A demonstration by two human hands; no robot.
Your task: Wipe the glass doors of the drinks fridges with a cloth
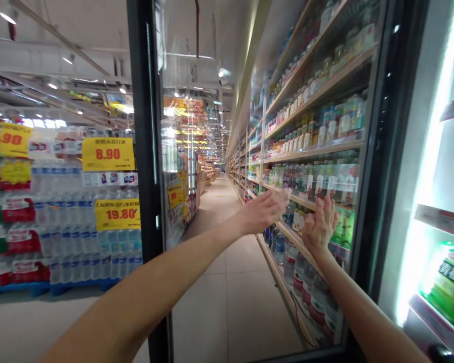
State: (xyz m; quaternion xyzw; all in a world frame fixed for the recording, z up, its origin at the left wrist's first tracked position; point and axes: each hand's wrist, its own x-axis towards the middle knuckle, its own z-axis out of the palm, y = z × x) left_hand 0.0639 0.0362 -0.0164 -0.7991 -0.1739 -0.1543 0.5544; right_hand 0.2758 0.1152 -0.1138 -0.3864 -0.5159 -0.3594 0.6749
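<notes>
Nearest the camera, the left forearm (166, 277) and the right forearm (366, 307) are stretched before a black-framed glass door (200, 317). At far left, bottle packs (66, 212) are stacked on blue pallets (38, 289), fronted by yellow price signs (108, 154). The left hand (264, 209) is held open near mid-door, its fingers extended and blurred; the right hand (320, 224) is raised near it, fingers apart. Whether the glass is touched cannot be told. Shelved bottles (300, 176) are seen in the glass; at far right, a green pack (448, 290) is lit.
</notes>
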